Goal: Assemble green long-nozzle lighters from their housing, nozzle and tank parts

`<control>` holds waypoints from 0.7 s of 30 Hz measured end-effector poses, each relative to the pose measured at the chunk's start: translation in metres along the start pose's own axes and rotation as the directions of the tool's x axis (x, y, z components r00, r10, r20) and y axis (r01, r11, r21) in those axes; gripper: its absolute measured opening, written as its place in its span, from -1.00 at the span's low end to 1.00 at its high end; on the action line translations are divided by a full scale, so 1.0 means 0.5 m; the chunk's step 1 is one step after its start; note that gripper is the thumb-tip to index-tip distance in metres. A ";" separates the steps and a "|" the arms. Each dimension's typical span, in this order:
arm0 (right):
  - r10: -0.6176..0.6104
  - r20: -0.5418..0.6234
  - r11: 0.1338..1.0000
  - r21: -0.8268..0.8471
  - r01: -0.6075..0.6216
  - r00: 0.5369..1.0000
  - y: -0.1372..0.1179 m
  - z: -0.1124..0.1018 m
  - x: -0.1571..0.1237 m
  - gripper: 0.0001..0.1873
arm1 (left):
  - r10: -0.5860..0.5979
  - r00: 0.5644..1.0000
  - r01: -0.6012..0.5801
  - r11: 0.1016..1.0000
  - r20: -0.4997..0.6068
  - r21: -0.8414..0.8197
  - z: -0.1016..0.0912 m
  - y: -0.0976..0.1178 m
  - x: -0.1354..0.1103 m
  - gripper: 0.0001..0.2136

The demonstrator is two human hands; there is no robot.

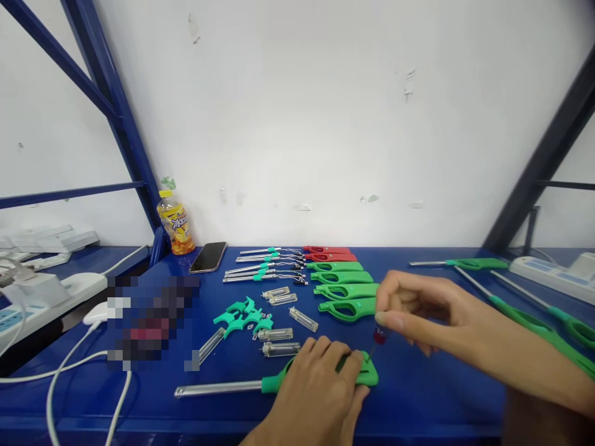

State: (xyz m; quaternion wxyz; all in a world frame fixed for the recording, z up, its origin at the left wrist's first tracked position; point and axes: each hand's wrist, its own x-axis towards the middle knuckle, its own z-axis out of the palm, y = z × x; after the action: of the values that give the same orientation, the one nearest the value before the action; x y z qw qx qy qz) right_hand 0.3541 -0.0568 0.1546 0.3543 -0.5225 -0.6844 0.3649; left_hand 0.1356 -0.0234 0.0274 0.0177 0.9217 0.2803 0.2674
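My left hand [320, 384] lies over a green long-nosed lighter [370, 373], its fingers closed around the handle and pressing it to the blue table. The lighter's metal tube [218, 388] points left. Pinched in my right hand [413, 310] is a small screwdriver [380, 335] with a dark red handle, mostly hidden by the fingers. It is tilted, and its thin shaft reaches down to the handle's right end. Behind my left hand are clear fuel tanks [281, 349] and a pile of teal triggers [242, 317]. Green handle shells [348, 308] lie just left of my right hand.
Metal tubes with wires [251, 272] and red handle shells [330, 257] line the back. At right lie more green lighters [525, 319] beside a power strip [548, 275]. A phone [208, 257], a drink bottle [176, 224] and white cables [60, 378] occupy the left.
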 end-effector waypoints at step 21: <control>-0.012 -0.011 1.000 -0.029 0.011 1.000 0.023 -0.003 0.016 -0.65 | 0.048 0.998 -0.051 0.995 0.031 0.089 0.000 -0.001 0.003 -0.67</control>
State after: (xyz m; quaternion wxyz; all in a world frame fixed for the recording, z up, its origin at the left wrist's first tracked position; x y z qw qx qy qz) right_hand 0.3591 -0.0469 0.1463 0.3525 -0.5257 -0.6907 0.3498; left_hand 0.1364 -0.0221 0.0281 -0.0261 0.9321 0.2687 0.2414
